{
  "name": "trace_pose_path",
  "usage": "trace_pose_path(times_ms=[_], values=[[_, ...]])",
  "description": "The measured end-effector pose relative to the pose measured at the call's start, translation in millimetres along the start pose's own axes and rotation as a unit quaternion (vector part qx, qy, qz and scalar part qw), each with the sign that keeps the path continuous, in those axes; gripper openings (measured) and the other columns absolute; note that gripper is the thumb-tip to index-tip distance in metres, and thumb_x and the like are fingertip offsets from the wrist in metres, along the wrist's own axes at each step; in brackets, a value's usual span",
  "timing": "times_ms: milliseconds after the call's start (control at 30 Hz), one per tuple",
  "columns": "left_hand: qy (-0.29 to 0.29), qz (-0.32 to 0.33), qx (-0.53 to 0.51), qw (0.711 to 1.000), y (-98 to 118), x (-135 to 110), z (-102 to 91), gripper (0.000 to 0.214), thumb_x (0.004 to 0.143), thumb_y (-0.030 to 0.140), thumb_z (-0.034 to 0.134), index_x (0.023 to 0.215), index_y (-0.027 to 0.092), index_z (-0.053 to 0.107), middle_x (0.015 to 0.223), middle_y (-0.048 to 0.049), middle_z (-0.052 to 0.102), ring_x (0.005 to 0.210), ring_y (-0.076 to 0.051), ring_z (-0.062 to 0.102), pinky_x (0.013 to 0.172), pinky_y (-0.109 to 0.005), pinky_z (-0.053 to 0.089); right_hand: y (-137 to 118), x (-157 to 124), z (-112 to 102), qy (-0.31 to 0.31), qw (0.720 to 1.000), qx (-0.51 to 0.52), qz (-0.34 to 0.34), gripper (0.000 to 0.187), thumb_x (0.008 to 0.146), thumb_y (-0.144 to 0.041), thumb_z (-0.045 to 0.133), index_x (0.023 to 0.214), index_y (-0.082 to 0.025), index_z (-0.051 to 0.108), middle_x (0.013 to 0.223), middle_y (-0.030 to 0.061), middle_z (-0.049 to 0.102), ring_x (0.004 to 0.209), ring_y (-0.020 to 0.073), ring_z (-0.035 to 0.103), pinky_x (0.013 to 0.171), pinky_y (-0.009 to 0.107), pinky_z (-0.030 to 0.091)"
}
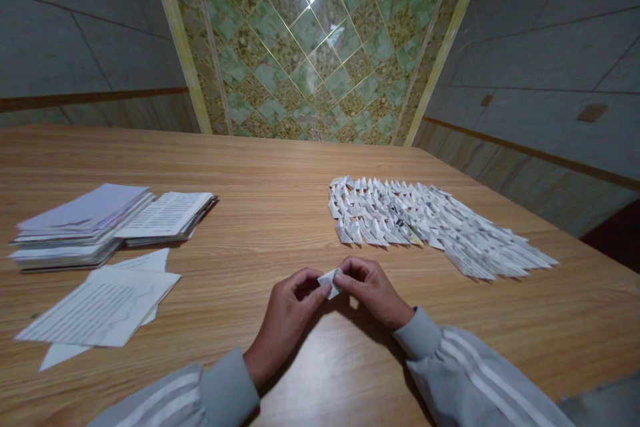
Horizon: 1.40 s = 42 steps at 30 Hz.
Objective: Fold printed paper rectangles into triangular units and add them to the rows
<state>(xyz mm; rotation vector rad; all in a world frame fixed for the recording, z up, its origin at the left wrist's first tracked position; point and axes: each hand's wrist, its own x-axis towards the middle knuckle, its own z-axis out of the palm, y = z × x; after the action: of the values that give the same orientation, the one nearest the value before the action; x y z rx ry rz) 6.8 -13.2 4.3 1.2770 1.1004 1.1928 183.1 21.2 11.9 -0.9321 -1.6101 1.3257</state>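
Observation:
My left hand [285, 320] and my right hand [373, 290] meet near the front middle of the wooden table [270, 200]. Both pinch one small folded piece of white printed paper [330, 280] between thumbs and fingertips, just above the tabletop. Each hand's fingers are curled closed on it. Grey sleeves with white stripes cover both forearms. Behind and to the right of my hands lie rows of several small folded paper triangles [430, 223], laid tightly side by side.
An open book on a stack of papers [100, 223] lies at the left. Loose printed sheets [103, 303] lie in front of it. Beyond the table's far edge are patterned green floor tiles [320, 47] and grey walls.

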Motion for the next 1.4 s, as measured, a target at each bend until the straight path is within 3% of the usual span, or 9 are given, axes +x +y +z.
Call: trace_pose_path(times_ms=[133,333,467,733,833,1000,1167,1400], values=[[0.006,0.014,0.018,1.000,1.7,-0.5,-2.5,0.020,0.080,0.035,0.072,0.075,0.015,0.072,0.069,-0.0021,0.069,0.065,-0.016,0.059,0.062,-0.024,0.045,-0.2,-1.6,1.5,-0.016,0.999,-0.030,-0.006,0.038,0.081,-0.052,0.071,0.077,-0.015,0.066,0.066,-0.0003,0.064,0.057,0.0114,0.054,0.053,0.024,0.044],[0.018,0.060,0.107,0.992,3.8,-1.4,-4.6,0.017,0.080,0.031,0.072,0.072,0.016,0.073,0.071,-0.0037,0.070,0.068,-0.018,0.061,0.063,-0.025,0.045,-2.4,-1.3,-2.1,0.008,0.995,-0.090,-0.044,0.020,0.083,-0.036,0.071,0.084,-0.017,0.071,0.072,0.0015,0.067,0.062,0.0136,0.058,0.058,0.026,0.045],[0.005,0.053,0.111,0.992,5.1,-1.1,-4.6,0.018,0.081,0.032,0.072,0.072,0.016,0.073,0.070,-0.0041,0.071,0.066,-0.018,0.062,0.062,-0.025,0.046,-5.9,-0.9,-4.1,0.018,0.989,-0.128,-0.073,0.013,0.082,-0.028,0.072,0.074,-0.018,0.071,0.072,0.0023,0.068,0.069,0.0160,0.060,0.067,0.029,0.044],[-0.018,0.038,0.093,0.995,4.1,0.7,-5.9,0.019,0.082,0.031,0.069,0.073,0.015,0.075,0.071,-0.0052,0.072,0.068,-0.019,0.063,0.064,-0.026,0.047,-2.4,-2.9,-1.2,-0.011,0.982,-0.166,-0.090,0.014,0.087,-0.031,0.068,0.083,-0.017,0.071,0.077,0.0028,0.069,0.071,0.0158,0.061,0.066,0.026,0.046],[-0.018,0.032,0.084,0.996,2.6,0.7,-5.7,0.018,0.081,0.032,0.070,0.075,0.015,0.074,0.072,-0.0052,0.072,0.070,-0.020,0.064,0.065,-0.026,0.047,2.5,-2.9,-0.9,-0.006,0.982,-0.165,-0.092,0.017,0.085,-0.032,0.071,0.079,-0.016,0.070,0.073,0.0025,0.069,0.067,0.0151,0.062,0.064,0.026,0.046],[-0.035,0.018,0.043,0.998,1.6,2.3,-4.7,0.017,0.082,0.031,0.069,0.078,0.016,0.074,0.075,-0.0045,0.072,0.072,-0.019,0.064,0.066,-0.026,0.047,5.3,-2.4,-2.6,0.002,0.990,-0.123,-0.072,0.017,0.080,-0.030,0.074,0.090,-0.018,0.070,0.069,-0.0009,0.066,0.062,0.0132,0.060,0.059,0.023,0.045],[-0.037,0.006,0.008,0.999,-0.7,2.7,-5.8,0.016,0.079,0.029,0.070,0.072,0.015,0.072,0.070,-0.0034,0.070,0.068,-0.016,0.062,0.064,-0.024,0.047,3.9,-2.2,-2.9,0.003,0.991,-0.114,-0.065,0.019,0.076,-0.034,0.077,0.080,-0.017,0.068,0.063,-0.0022,0.062,0.056,0.0114,0.055,0.052,0.021,0.042],[-0.006,-0.039,-0.028,0.999,0.0,-1.9,-3.1,0.029,0.078,0.040,0.071,0.067,0.014,0.065,0.052,0.0020,0.056,0.046,-0.011,0.048,0.045,-0.021,0.038,0.8,-4.1,1.6,0.035,0.995,-0.075,-0.062,0.013,0.076,-0.028,0.078,0.074,-0.017,0.072,0.063,-0.0007,0.067,0.055,0.0117,0.058,0.054,0.021,0.045]])
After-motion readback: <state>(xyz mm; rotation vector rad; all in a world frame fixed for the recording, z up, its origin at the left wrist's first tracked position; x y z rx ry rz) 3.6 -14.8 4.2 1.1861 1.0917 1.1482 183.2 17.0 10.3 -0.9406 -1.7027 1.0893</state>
